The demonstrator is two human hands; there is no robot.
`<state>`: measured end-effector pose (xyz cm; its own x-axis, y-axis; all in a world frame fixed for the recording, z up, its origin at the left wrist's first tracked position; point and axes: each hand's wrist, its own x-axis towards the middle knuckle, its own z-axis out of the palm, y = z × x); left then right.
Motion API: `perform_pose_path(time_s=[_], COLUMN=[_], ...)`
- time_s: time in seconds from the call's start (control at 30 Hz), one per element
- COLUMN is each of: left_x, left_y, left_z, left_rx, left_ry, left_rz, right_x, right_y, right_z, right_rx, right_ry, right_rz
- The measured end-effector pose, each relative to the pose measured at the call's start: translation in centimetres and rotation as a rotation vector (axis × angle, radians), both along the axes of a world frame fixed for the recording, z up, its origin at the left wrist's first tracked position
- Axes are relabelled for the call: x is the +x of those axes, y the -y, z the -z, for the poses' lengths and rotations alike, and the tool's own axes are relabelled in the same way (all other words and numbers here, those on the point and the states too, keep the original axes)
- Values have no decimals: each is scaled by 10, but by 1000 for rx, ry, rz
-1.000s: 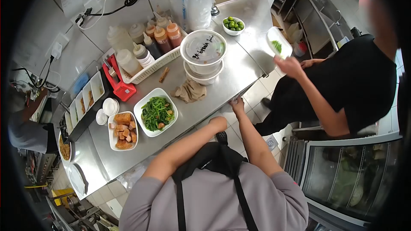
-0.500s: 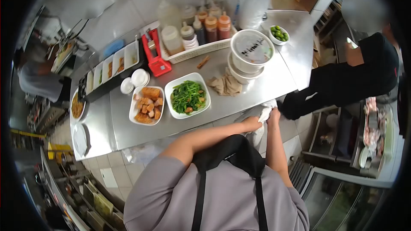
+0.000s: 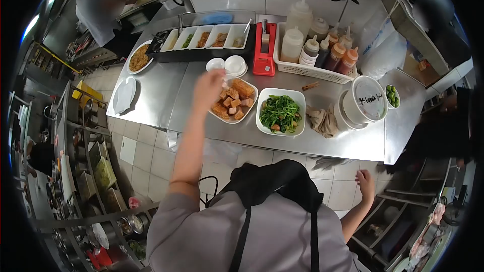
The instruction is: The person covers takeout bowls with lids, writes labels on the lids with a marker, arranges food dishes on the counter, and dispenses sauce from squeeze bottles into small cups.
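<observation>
Above the left edge of a white bowl of browned chunks (image 3: 234, 102), my left hand (image 3: 208, 89) has its fingers drawn together near two small white dishes (image 3: 235, 65). Whatever those fingers hold, if anything, is too small to make out. My right hand (image 3: 365, 184) hangs over the floor beyond the counter's front edge, fingers loosely curled but apart, with nothing in them. A square white bowl of cooked greens (image 3: 280, 112) sits right of the chunks. Beside it lies a crumpled beige cloth (image 3: 322, 122).
Lidded tubs (image 3: 367, 99) and a bowl of green limes (image 3: 391, 96) stand at the right. Behind are a bottle basket (image 3: 317, 72), a red tool (image 3: 264, 50) and a topping tray (image 3: 201, 55). A co-worker (image 3: 98, 15) is at the upper left.
My hands have parted from the white cloth they held together. The left has swung up to the bowl of chunks; the right has moved outward. The view has shifted left.
</observation>
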<state>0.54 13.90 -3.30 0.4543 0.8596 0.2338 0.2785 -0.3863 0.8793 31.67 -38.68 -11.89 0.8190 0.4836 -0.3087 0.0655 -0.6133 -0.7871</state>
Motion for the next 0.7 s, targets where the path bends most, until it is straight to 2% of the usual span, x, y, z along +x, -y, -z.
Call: perform_pose_path(time_s=[0.03,0.07,0.1,0.13,0.17,0.2,0.23,0.27,0.3,0.37,0.47,0.5,0.57,0.6,0.7], left_x=[-6,-11,-13,-13,-11,-7,-2,1,-1,5,0,-1,-12,-14,-19], left_y=[-17,-55,-96,-130,-143,-163,-173,-172,-188,-180,-174,-180,-177,-181,-149], left_z=[-7,19,56,87,93,106,115,104,121,116,114,113,111,115,84], left_rx=[148,186,291,289,261,286,213,249,381,171,0,13,120,112,55], left_ry=[-126,-246,-342,-352,-382,-493,-503,-704,-665,-471,-387,-495,-406,-343,-240], left_rz=[-127,-208,-252,-249,-167,-123,-163,-92,-65,-190,-220,-177,-150,-191,-352], right_x=[-9,-15,-27,-36,-44,-54,-61,-67,-72,-82,-93,-95,-95,-96,-82], right_y=[-17,-39,-66,-85,-103,-122,-137,-146,-155,-164,-177,-181,-193,-200,-246], right_z=[-24,-48,-75,-90,-107,-126,-138,-142,-142,-143,-141,-141,-139,-144,-151], right_rx=[27,-34,-100,-34,115,152,176,215,259,281,232,222,198,253,347], right_ry=[-15,100,142,195,172,90,162,178,207,209,155,156,231,213,340], right_rz=[-103,-254,-303,-366,-467,-501,-573,-612,-657,-722,-792,-820,-889,-854,-796])
